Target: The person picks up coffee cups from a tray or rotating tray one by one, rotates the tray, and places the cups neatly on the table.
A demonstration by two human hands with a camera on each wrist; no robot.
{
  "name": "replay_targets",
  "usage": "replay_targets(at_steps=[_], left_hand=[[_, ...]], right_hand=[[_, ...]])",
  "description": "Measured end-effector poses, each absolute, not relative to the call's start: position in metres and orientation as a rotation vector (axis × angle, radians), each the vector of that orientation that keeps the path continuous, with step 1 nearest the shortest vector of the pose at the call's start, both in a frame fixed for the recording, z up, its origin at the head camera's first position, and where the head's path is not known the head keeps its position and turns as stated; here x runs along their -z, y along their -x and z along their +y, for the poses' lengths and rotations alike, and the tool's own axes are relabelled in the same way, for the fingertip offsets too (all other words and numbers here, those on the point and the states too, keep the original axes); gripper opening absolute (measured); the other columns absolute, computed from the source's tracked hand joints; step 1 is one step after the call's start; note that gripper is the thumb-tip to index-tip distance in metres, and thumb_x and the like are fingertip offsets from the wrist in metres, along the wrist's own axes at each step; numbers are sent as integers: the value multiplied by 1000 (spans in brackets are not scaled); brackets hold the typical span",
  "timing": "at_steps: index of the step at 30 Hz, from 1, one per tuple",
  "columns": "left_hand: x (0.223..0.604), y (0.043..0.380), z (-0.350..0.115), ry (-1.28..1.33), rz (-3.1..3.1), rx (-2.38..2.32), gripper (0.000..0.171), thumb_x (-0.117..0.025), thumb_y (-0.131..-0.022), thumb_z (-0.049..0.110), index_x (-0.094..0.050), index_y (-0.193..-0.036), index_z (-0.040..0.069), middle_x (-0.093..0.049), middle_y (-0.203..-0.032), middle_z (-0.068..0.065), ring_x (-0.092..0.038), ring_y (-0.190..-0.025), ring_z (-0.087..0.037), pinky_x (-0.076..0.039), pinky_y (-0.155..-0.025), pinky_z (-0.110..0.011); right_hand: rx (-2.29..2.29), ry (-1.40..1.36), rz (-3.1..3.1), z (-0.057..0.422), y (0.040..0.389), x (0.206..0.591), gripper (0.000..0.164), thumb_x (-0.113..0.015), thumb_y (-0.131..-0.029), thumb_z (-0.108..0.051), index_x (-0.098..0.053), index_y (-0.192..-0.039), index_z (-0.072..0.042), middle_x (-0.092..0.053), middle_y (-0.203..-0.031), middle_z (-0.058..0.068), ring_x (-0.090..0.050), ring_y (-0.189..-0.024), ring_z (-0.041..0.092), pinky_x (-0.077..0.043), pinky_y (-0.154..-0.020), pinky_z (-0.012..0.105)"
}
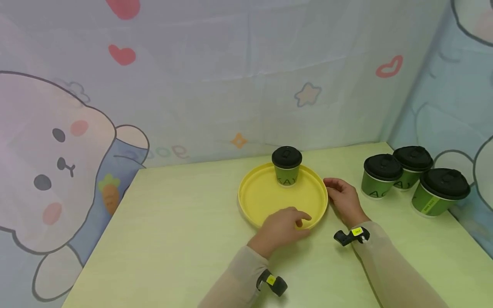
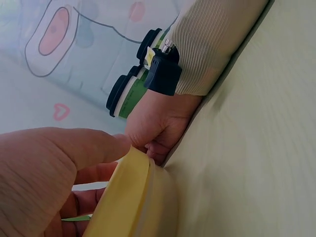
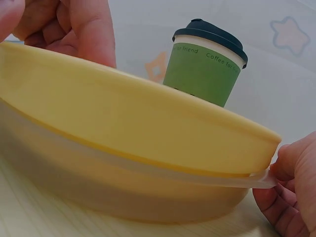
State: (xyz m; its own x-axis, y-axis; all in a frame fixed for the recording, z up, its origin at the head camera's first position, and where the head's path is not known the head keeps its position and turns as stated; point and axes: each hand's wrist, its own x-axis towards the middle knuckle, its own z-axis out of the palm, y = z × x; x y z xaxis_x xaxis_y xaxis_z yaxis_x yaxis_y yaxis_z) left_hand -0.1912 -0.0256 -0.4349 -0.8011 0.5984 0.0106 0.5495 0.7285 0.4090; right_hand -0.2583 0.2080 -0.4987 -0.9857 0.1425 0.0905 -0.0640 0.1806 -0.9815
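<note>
A round yellow tray [image 1: 262, 201] lies on the table, with a pale translucent layer under its yellow wall in the right wrist view. Near its back stands a green paper coffee cup [image 1: 287, 171] with a black lid, upright. My left hand [image 1: 283, 226] is at the tray's front rim, fingers loosely bent over the inside and thumb [image 2: 106, 143] stretched along the rim. At the right edge, my right hand [image 1: 344, 201] pinches the tray's translucent lip between thumb and fingers [image 3: 269, 202]. Both wrists wear small black cameras.
Three more lidded green cups stand to the right: one nearest the hand [image 1: 379, 182], one behind [image 1: 410, 167] and one at the table's right edge [image 1: 439, 194]. A printed cloth [image 1: 215, 85] hangs behind the table [image 1: 165, 239].
</note>
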Motion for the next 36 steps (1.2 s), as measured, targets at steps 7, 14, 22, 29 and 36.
replay_targets(at_steps=[7, 14, 22, 29, 36], left_hand=[[435, 188, -19, -914, 2802, -582, 29, -71, -94, 38, -74, -121, 28, -62, -89, 15, -54, -77, 0, -43, -65, -18], [432, 188, -18, -926, 2801, -538, 23, -71, -95, 30, -76, -117, 28, -62, -86, 15, -53, -75, 0, -43, -65, -17], [430, 188, -23, -954, 2812, -526, 21, -71, -95, 26, -77, -115, 27, -61, -84, 15, -53, -74, 0, -43, -64, -17], [427, 187, -29, -978, 2814, -521, 21, -72, -94, 26, -77, -114, 27, -62, -84, 14, -53, -74, -1, -43, -64, -18], [429, 187, -35, -1014, 2814, -535, 20, -71, -94, 24, -77, -113, 26, -63, -87, 13, -55, -76, -1, -44, -66, -18]], right_hand=[[-1910, 60, -2279, 208, 258, 503, 35, -59, -103, -16, -59, -133, 2, -59, -128, 18, -59, -103, 9, -52, -81, 16], [-1905, 68, -2282, 207, 257, 501, 34, -60, -103, -15, -59, -133, 1, -59, -128, 18, -59, -104, 10, -51, -82, 15], [-1882, 60, -2293, 207, 256, 499, 34, -59, -103, -16, -59, -132, 1, -60, -127, 18, -59, -103, 9, -51, -81, 15], [-1877, 50, -2304, 209, 258, 499, 35, -59, -103, -18, -59, -133, 1, -60, -129, 19, -59, -105, 11, -51, -82, 15], [-1859, 64, -2327, 209, 256, 496, 36, -57, -104, -18, -58, -135, 1, -59, -132, 19, -58, -108, 13, -50, -83, 14]])
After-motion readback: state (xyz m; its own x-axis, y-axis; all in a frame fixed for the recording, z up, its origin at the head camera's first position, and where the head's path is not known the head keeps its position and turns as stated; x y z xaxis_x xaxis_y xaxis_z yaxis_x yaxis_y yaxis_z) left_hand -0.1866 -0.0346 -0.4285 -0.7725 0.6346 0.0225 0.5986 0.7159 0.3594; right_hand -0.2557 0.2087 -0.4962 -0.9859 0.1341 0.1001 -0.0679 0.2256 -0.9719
